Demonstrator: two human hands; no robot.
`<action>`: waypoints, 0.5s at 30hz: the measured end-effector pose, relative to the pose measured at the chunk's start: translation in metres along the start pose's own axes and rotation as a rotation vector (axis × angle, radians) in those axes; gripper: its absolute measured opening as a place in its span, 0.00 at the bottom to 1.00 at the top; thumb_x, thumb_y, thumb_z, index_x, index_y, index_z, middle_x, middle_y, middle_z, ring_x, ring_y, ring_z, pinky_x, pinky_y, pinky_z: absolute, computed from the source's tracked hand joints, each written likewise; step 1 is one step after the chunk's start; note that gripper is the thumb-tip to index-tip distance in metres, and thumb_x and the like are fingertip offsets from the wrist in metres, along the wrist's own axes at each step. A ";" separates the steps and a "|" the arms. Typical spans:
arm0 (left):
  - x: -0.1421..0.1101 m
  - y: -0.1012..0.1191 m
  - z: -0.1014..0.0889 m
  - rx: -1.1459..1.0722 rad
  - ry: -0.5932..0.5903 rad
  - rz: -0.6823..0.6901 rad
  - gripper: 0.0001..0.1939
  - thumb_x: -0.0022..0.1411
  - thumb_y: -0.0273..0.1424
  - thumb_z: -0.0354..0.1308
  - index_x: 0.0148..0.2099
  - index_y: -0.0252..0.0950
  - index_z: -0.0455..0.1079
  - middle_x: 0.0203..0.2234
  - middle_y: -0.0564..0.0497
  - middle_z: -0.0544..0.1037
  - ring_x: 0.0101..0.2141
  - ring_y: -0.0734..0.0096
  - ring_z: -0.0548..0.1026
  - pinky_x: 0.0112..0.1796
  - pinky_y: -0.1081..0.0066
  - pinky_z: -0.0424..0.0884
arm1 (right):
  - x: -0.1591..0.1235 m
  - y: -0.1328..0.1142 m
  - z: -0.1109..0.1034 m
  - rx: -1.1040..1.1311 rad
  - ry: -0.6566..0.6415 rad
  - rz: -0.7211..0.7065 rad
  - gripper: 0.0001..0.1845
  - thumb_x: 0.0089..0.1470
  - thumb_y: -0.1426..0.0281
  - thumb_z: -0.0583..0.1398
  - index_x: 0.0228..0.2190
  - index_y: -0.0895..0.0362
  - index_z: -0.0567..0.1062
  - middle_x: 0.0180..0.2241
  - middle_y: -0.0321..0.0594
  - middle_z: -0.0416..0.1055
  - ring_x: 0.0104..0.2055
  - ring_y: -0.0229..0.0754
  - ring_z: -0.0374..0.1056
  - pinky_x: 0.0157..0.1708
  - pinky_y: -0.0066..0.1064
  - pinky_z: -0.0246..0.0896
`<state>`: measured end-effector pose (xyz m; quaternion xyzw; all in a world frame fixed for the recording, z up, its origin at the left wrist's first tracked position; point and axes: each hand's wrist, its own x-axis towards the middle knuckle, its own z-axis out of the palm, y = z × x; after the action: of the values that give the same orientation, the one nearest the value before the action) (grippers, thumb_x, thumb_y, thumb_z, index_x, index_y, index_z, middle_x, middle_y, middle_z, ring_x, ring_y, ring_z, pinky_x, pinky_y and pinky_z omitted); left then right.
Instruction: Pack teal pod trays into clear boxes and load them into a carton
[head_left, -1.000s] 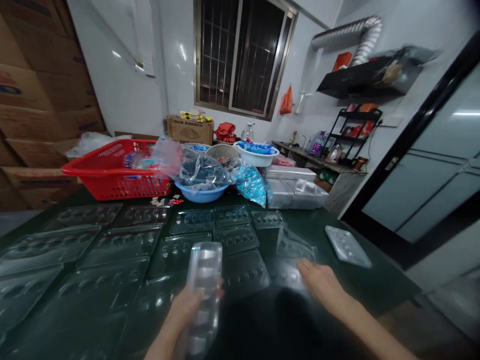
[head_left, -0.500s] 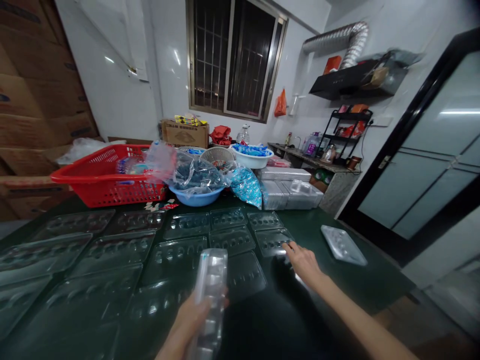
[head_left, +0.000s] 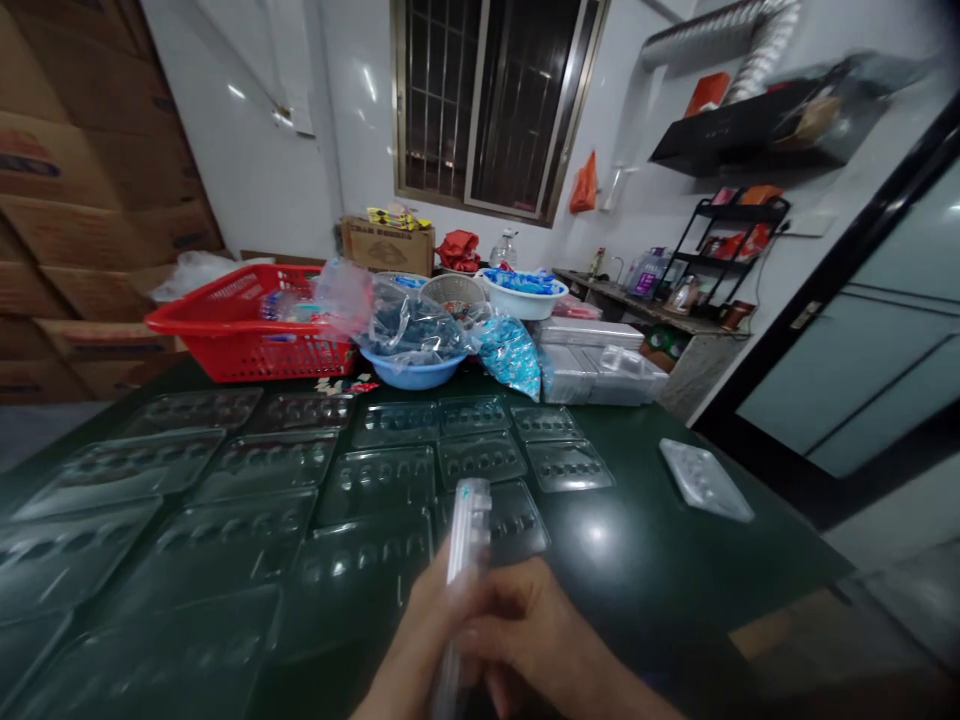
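Observation:
Both my hands meet low in the middle of the view on a stack of clear plastic blister trays point(head_left: 466, 535), held on edge and pointing away from me. My left hand point(head_left: 420, 640) grips the stack from the left. My right hand point(head_left: 525, 625) has its fingers curled against the stack's right side. Just beyond the stack, several clear blister trays point(head_left: 375, 480) lie flat in rows on the dark green table point(head_left: 652, 560). One of them point(head_left: 568, 465) sits at the right end of a row.
A single clear tray point(head_left: 705, 480) lies alone near the table's right edge. At the back stand a red basket point(head_left: 247, 325), a blue bowl point(head_left: 412, 372) under plastic bags, a white bowl point(head_left: 523, 298) and stacked clear trays point(head_left: 600, 365). Cardboard boxes point(head_left: 82, 200) fill the left.
My right hand set a tray down at the right end of a row, then drew back and joined my left hand on the held stack. The stack turned edge-on.

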<state>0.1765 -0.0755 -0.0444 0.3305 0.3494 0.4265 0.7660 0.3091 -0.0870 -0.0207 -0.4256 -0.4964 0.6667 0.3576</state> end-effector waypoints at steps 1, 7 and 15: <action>-0.003 0.001 0.001 0.002 -0.002 -0.014 0.30 0.51 0.42 0.59 0.54 0.32 0.62 0.26 0.46 0.76 0.19 0.69 0.73 0.19 0.74 0.67 | 0.002 0.002 0.000 0.025 -0.018 -0.006 0.06 0.44 0.72 0.61 0.21 0.63 0.74 0.16 0.33 0.66 0.12 0.27 0.57 0.10 0.18 0.48; -0.008 0.000 0.005 -0.011 -0.041 -0.047 0.30 0.52 0.46 0.56 0.52 0.34 0.62 0.15 0.53 0.71 0.15 0.69 0.70 0.17 0.73 0.66 | 0.005 0.005 0.004 0.125 -0.135 -0.029 0.13 0.47 0.66 0.61 0.21 0.64 0.72 0.16 0.34 0.67 0.11 0.27 0.58 0.09 0.18 0.49; -0.006 0.000 0.003 -0.012 -0.067 -0.077 0.32 0.52 0.47 0.54 0.53 0.31 0.59 0.13 0.54 0.70 0.14 0.67 0.70 0.17 0.72 0.66 | 0.009 0.008 0.002 0.075 -0.160 0.022 0.15 0.50 0.64 0.59 0.22 0.63 0.71 0.18 0.34 0.68 0.12 0.27 0.58 0.09 0.17 0.49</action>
<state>0.1766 -0.0813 -0.0416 0.3264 0.3332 0.3875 0.7952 0.3036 -0.0819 -0.0296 -0.3628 -0.4932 0.7206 0.3254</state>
